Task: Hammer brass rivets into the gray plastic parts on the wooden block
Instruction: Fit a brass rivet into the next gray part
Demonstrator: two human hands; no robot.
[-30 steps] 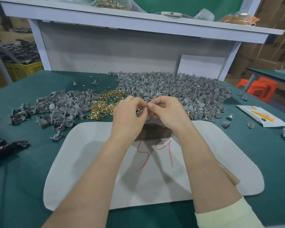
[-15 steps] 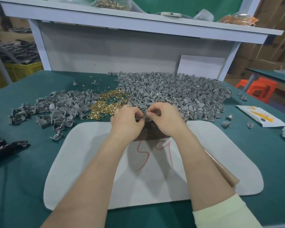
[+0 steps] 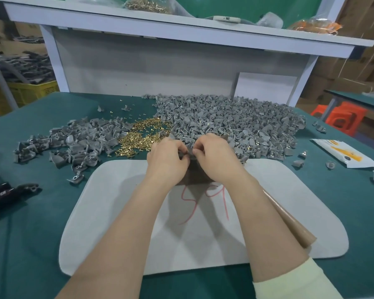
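Left hand (image 3: 166, 160) and right hand (image 3: 217, 160) pinch a small gray plastic part (image 3: 189, 151), apparently steadying it over the brown wooden block (image 3: 194, 176).

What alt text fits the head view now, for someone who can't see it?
The left hand and right hand pinch a gray part together over the wooden block at the white mat's far edge. Brass rivets lie just left, between a small heap and a large heap of gray parts.
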